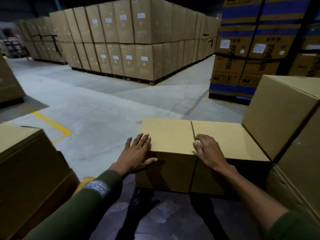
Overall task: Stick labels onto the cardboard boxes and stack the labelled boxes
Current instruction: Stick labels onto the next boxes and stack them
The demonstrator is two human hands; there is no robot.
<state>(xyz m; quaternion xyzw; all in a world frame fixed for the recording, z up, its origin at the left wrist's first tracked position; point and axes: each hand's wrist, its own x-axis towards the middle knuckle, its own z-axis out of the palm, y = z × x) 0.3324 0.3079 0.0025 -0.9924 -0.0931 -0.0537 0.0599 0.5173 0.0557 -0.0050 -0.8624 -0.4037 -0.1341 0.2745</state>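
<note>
Two plain cardboard boxes stand side by side in front of me, a left box [169,134] and a right box [225,135]. My left hand [138,153] lies flat on the near left corner of the left box, fingers straight on its top and thumb on its front face. My right hand [206,151] rests at the seam between the two boxes, fingers loosely bent, holding nothing that I can see. No label shows on either box top. A strip of labels [96,186] clings to my left sleeve.
A taller cardboard box [280,115] stands against the right box, with another below it. A stack of boxes [26,163] is at my left. Across the grey floor with yellow lines [52,122] stand pallets of labelled cartons [129,40] and blue-striped cartons [242,49].
</note>
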